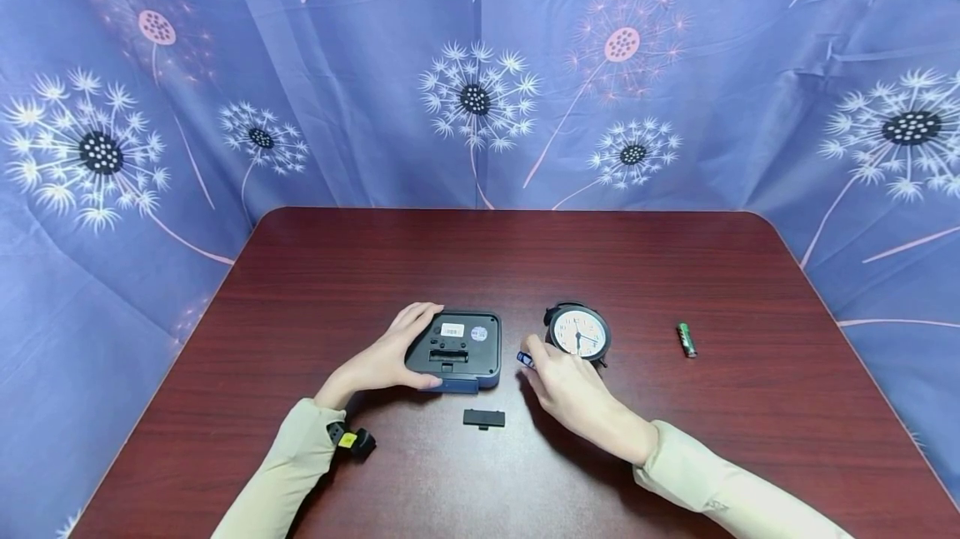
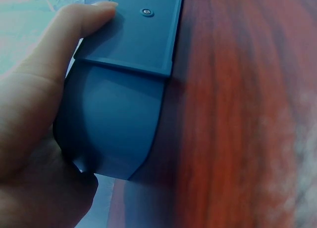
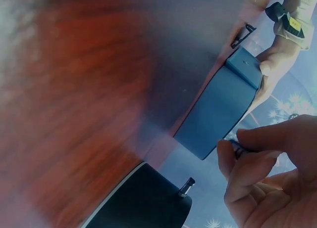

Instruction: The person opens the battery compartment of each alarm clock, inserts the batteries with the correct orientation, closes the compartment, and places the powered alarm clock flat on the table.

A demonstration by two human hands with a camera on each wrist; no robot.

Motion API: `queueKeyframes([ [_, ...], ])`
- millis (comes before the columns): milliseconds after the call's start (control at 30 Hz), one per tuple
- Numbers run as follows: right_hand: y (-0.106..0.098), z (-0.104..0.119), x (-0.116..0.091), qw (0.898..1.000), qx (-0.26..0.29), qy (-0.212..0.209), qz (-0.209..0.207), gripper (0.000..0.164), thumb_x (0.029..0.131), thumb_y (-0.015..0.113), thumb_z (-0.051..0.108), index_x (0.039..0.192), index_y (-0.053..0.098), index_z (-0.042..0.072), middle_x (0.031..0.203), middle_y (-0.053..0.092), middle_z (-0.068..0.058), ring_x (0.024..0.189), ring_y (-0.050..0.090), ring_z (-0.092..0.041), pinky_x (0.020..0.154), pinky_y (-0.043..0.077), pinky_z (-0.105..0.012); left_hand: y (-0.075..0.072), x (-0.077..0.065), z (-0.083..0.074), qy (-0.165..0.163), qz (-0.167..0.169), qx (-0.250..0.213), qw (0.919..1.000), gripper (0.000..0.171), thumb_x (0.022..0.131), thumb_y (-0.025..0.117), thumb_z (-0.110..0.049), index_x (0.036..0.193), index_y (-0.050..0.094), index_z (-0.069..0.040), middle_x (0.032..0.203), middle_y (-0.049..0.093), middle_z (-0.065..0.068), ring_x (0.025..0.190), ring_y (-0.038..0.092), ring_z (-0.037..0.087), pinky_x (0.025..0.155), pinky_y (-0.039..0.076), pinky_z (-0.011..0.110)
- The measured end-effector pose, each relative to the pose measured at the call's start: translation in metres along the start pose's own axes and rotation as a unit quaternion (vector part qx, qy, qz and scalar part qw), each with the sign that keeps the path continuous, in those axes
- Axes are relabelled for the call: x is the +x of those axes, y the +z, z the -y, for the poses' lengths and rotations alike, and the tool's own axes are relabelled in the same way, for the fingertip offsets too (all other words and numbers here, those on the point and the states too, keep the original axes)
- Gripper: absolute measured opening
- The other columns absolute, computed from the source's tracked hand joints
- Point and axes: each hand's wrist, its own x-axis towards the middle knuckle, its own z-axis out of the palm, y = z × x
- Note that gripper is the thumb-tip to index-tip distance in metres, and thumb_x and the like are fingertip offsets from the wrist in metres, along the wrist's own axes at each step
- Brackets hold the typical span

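Observation:
A dark blue rectangular clock (image 1: 480, 360) lies with its back up, its battery slot (image 1: 448, 356) uncovered. My left hand (image 1: 386, 360) grips its left end, thumb on the near side and fingers over the far edge. In the left wrist view the thumb presses the clock's blue side (image 2: 114, 114). Between the thumb and fingers of my right hand (image 1: 566, 381) is a small blue battery (image 1: 526, 359), mostly covered in the right wrist view. That hand is just right of the clock, overlapping a round black alarm clock (image 1: 579, 332) in the head view.
A black battery cover (image 1: 483, 418) lies on the table (image 1: 360, 264) in front of the rectangular clock. Farther right is a green battery (image 1: 686, 340). Blue dandelion-patterned cloth (image 1: 375, 64) hangs behind the table and along its sides.

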Motion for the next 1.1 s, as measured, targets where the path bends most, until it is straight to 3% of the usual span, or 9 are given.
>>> queueKeyframes([
  [233, 0.003, 0.002, 0.003, 0.999, 0.004, -0.024, -0.024, 0.024, 0.079, 0.078, 0.017, 0.091, 0.057, 0.012, 0.076, 0.067, 0.004, 0.058, 0.063, -0.012, 0.047, 0.048, -0.03, 0.0, 0.001, 0.001, 0.002, -0.002, 0.002, 1.0, 0.105, 0.07, 0.083, -0.043, 0.153, 0.026, -0.012, 0.156, 0.024, 0.017, 0.146, 0.015, 0.033, 0.112, 0.026, 0.059],
  [433, 0.002, 0.006, 0.007, 0.998, 0.024, -0.043, -0.034, 0.023, 0.079, 0.078, 0.023, 0.092, 0.061, 0.013, 0.066, 0.062, 0.008, 0.052, 0.062, -0.009, 0.046, 0.048, -0.026, 0.001, 0.0, 0.001, -0.001, 0.0, 0.003, 1.0, 0.105, 0.07, 0.082, -0.043, 0.153, 0.025, -0.012, 0.156, 0.024, 0.017, 0.146, 0.015, 0.033, 0.112, 0.026, 0.059],
  [733, 0.0, 0.011, 0.014, 0.996, 0.055, -0.054, -0.044, 0.017, 0.082, 0.076, 0.014, 0.097, 0.068, 0.013, 0.081, 0.067, 0.005, 0.066, 0.066, -0.009, 0.056, 0.053, -0.026, 0.001, 0.0, 0.001, 0.002, -0.003, 0.005, 1.0, 0.105, 0.069, 0.083, -0.041, 0.152, 0.026, -0.011, 0.156, 0.025, 0.017, 0.146, 0.016, 0.033, 0.111, 0.027, 0.058],
  [900, 0.002, 0.015, 0.017, 0.996, 0.05, -0.049, -0.049, 0.024, 0.085, 0.071, 0.01, 0.109, 0.068, 0.01, 0.082, 0.065, 0.003, 0.062, 0.063, -0.009, 0.054, 0.052, -0.026, 0.0, 0.0, 0.0, 0.001, -0.001, 0.005, 1.0, 0.105, 0.07, 0.083, -0.042, 0.153, 0.026, -0.011, 0.156, 0.024, 0.017, 0.146, 0.016, 0.033, 0.112, 0.027, 0.059],
  [1100, 0.006, 0.019, 0.021, 0.997, 0.042, -0.052, -0.047, 0.034, 0.08, 0.07, 0.001, 0.113, 0.066, 0.004, 0.084, 0.068, -0.001, 0.065, 0.066, -0.013, 0.054, 0.052, -0.027, -0.001, 0.0, -0.001, 0.0, 0.001, 0.004, 1.0, 0.105, 0.07, 0.082, -0.042, 0.152, 0.026, -0.009, 0.156, 0.025, 0.017, 0.146, 0.016, 0.033, 0.112, 0.027, 0.059],
])
